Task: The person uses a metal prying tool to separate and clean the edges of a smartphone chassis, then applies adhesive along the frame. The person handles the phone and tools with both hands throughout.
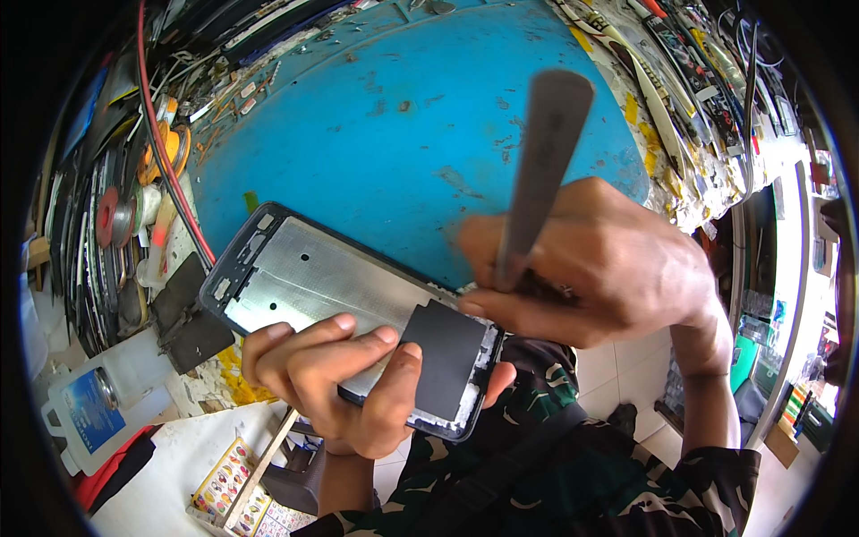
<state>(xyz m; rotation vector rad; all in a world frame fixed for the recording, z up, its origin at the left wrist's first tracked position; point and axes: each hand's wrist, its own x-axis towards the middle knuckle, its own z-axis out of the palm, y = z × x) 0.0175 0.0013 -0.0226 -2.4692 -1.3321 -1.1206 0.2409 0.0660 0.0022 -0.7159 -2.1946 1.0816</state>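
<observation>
My left hand (344, 376) is wrapped round the lower part of a phone frame (331, 277), which has a silver metal plate and a black rim. A matte black rectangular sheet (447, 358) covers the frame's lower end, with whitish residue along its edges. Several of my left fingers rest on the frame, the thumb side at its lower right edge. My right hand (595, 268) grips a flat, round-ended metal spatula (548, 152), its wide end pointing up. The spatula's lower end is hidden by the fingers beside the frame's right edge; whether it touches cannot be seen.
A worn blue mat (376, 134) covers the bench. Solder spools (165, 152), cables and stacked phone parts crowd the left. Tweezers and tools (658, 107) lie at the right. A red cable (161, 152) hangs near the frame. A white plastic container (94, 416) stands lower left.
</observation>
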